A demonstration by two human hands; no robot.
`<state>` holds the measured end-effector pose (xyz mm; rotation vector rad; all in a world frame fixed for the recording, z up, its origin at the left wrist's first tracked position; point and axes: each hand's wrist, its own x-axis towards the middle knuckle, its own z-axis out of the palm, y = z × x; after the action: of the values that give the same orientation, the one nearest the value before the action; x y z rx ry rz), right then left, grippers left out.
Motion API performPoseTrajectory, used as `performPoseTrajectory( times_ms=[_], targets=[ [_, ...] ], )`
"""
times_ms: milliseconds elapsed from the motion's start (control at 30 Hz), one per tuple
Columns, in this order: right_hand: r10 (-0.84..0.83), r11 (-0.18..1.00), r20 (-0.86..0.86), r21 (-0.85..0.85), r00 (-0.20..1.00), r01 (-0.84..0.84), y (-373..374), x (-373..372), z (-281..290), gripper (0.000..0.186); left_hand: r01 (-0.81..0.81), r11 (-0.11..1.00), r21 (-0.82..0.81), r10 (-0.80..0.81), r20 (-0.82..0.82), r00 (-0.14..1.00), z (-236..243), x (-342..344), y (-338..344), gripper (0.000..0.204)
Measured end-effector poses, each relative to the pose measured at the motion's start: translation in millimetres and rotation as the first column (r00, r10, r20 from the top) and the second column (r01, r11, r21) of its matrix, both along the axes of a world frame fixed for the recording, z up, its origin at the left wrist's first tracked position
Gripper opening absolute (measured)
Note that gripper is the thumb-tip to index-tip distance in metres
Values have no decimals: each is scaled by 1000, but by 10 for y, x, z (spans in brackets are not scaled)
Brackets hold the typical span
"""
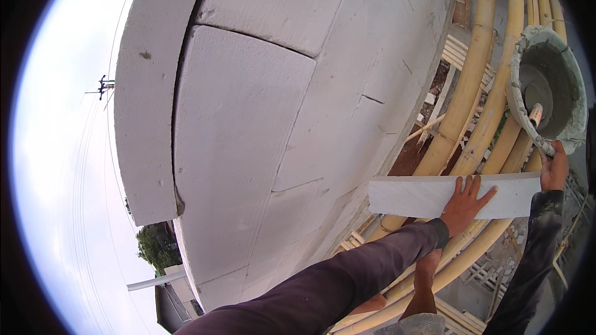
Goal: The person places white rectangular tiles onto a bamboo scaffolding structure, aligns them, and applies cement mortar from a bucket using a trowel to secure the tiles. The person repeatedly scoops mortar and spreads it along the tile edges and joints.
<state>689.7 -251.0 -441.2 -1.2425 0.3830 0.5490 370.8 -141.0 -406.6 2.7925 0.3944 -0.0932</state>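
Under the spread left hand (462, 209), a pale block (410, 197) is touched. To its right, a bucket (562, 74) is held at the rim by the right hand (554, 170). Below both hands, bamboo poles (475, 74) are seen.

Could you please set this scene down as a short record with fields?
Left hand: fingers spread on a long pale block
Right hand: at the rim of a grey-smeared bucket, exact grip unclear
Inside bucket: a short cylindrical piece
Beyond block: bamboo poles
Wall: pale rectangular blocks, left of the poles
Far left: bright sky, overhead wires
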Motion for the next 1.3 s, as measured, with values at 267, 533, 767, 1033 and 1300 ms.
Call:
performPoseTrajectory(
  times_ms=[267,533,767,1033,1300],
  targets=[
    [270,945,-155,230,950,-231,-428,-619,660,36,-27,924,-382,22,-18,1000,272,-140,180,96],
    [420,888,31,-218,907,-404,-804,-1620,2683,34,-213,-361,-908,673,-412,614,1780,-878,905,67],
    [743,606,-76,-346,665,-716,-785,-2466,4896,30,-265,-30,-964,404,-255,879,4328,-1852,950,108],
    [986,92,-95,-365,136,-926,-664,-3765,7097,33,-501,-333,-799,424,-601,677,6393,-3923,346,91],
    [996,5,62,-763,-65,-646,-605,-5161,8140,40,-354,-465,-811,543,-578,609,7473,-5470,-552,60]
  ],
)
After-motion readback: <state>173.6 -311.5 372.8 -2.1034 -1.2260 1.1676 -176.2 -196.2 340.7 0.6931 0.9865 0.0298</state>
